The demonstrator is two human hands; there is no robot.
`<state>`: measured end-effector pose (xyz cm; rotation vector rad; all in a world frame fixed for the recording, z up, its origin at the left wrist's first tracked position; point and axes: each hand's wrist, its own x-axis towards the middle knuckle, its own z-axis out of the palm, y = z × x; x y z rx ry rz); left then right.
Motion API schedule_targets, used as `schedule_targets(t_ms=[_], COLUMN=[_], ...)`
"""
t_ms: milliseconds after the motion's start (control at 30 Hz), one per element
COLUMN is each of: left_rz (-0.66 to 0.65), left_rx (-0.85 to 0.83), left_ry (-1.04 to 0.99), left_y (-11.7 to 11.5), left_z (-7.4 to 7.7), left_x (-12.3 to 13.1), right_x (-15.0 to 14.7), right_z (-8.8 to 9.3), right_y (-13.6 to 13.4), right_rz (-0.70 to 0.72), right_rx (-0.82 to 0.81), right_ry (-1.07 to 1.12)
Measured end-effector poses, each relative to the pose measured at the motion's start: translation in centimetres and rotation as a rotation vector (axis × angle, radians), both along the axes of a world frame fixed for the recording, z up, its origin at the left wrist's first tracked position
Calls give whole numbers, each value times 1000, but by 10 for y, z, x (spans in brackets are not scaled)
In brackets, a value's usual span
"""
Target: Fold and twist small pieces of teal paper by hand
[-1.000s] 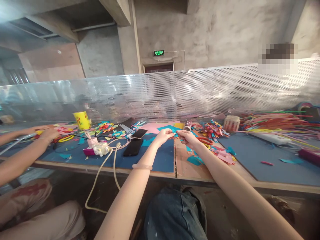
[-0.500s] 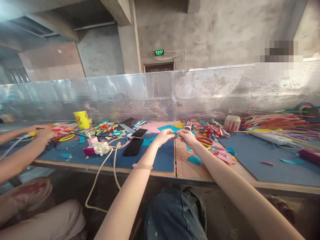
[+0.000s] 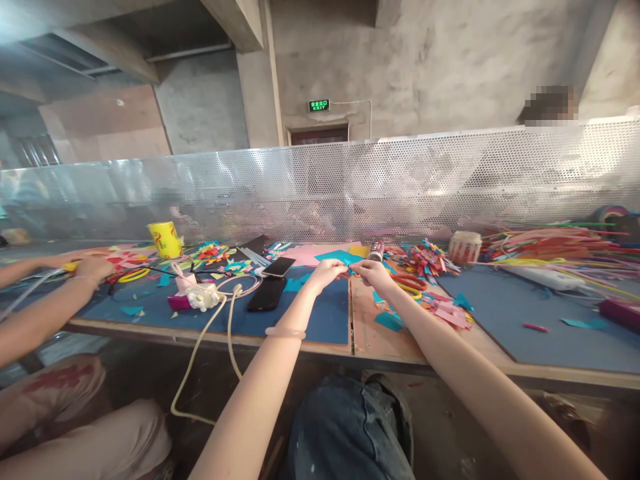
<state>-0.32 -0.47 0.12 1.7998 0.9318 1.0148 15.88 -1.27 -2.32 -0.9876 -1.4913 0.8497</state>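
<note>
The small teal paper scrap (image 3: 351, 269) sits between both sets of fingers. The left hand (image 3: 327, 272) pinches its left end and the right hand (image 3: 373, 273) its right, just above the bench (image 3: 320, 313).

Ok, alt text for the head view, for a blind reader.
Left hand and right hand pinch a small blue paper piece over a workbench strewn with paper scraps. Two phones lie to their left; a co-worker's hands work farther left.

A yellow cup (image 3: 164, 239) stands left of two phones (image 3: 266, 294).
</note>
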Motion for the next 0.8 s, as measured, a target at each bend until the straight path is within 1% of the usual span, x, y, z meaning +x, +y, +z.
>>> schedule_targets(t_ms=[167,233,267,300,333,400,467,500,567,633,667,733,800], left_rz=[-5,70,144,258,383,633,798,835,855,834,812,780,782], left_rx=[36,41,46,74,123,219,230,243,244,240,240,217,202], left_ry=[34,45,62,97,166,368,551,622,696,676,632,612,613], left_y=[-2,1,3,5,7,9,8,8,7,8,9,12,17], left_z=[0,0,-1,-1,-1,-2,-2,-3,-5,-7,-9,-11,-14], left_x=[1,0,-2,-4,-7,-13,-17,-19,-21,-23,-24,-27,-29], right_x=[-2,-3,-3,-3,-2,0,1,2,3,4,4,3,1], right_z=[-1,-1,-2,-3,-3,-6,-8,-8,-9,-9,-8,-8,-7], right_y=[-1,0,0,1,3,6,9,10,12,12,12,11,9], right_rz=[-33,-85,-120,-153,-184,-224,-236,-241,-253,-250,-239,-191,-120], right_rx=[20,21,23,26,28,35,47,56,71,71,70,74,104], right_ry=[-59,-79,-88,-104,-128,-203,-272,-298,-331,-354,-365,-390,-426])
